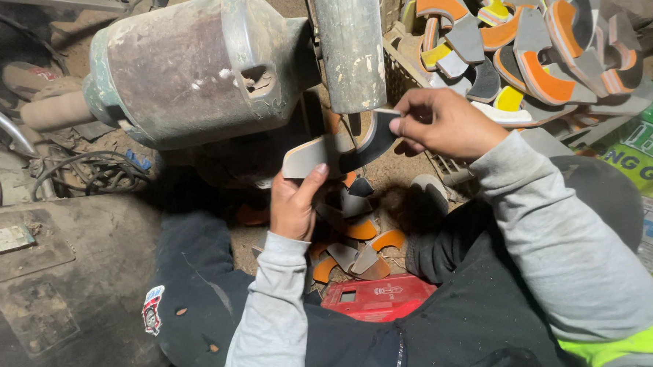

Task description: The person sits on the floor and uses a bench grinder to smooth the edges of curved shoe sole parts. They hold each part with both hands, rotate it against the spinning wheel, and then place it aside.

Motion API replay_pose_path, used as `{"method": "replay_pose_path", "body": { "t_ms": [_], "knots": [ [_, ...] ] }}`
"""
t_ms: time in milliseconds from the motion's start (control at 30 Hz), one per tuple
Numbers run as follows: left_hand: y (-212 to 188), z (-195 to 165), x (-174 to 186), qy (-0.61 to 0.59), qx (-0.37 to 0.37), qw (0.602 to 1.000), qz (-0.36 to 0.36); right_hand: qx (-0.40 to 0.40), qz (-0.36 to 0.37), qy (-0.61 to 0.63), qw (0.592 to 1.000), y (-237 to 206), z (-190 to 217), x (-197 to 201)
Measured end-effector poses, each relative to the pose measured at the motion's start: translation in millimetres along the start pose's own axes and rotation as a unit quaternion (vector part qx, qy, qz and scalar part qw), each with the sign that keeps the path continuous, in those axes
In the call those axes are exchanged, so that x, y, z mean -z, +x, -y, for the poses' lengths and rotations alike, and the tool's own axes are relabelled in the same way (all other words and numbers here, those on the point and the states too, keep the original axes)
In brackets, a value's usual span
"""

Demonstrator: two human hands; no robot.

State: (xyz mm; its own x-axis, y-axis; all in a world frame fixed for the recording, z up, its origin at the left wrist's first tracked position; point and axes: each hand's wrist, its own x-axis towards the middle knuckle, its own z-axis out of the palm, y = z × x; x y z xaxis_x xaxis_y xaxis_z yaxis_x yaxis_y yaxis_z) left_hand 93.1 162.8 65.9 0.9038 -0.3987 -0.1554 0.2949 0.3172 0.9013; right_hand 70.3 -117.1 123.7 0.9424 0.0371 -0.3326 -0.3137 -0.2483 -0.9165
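My left hand (295, 204) covers the near end of the shoe sole piece (337, 151), and my right hand (441, 123) covers its far tip, so I can't see either end. The grey roller (348, 43) runs off the top edge, and I can't tell if the piece touches it. The big motor (189, 68) hides what is behind it. The crate of cut soles (526, 43) is cut off at the top and right. My legs hide part of the scraps (358, 244) and the red box (379, 297).
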Motion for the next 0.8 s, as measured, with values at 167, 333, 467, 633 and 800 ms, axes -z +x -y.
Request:
{"method": "replay_pose_path", "body": {
  "t_ms": [167,333,467,633,800],
  "knots": [
    [12,38,-7,-0.216,0.122,0.969,0.009,0.027,-0.079,0.014,0.996,10,10,6],
    [20,66,-13,-0.308,0.194,0.931,0.027,0.065,-0.147,-0.071,0.984,23,15,14],
    [21,77,-17,-0.338,0.19,0.921,0.027,0.085,-0.164,-0.095,0.978,32,8,16],
    [21,80,-18,-0.34,0.19,0.921,0.012,0.129,-0.179,-0.125,0.967,41,-1,17],
    [21,72,-12,-0.339,0.199,0.92,-0.006,0.178,-0.196,-0.189,0.946,40,1,10]
  ]
}}
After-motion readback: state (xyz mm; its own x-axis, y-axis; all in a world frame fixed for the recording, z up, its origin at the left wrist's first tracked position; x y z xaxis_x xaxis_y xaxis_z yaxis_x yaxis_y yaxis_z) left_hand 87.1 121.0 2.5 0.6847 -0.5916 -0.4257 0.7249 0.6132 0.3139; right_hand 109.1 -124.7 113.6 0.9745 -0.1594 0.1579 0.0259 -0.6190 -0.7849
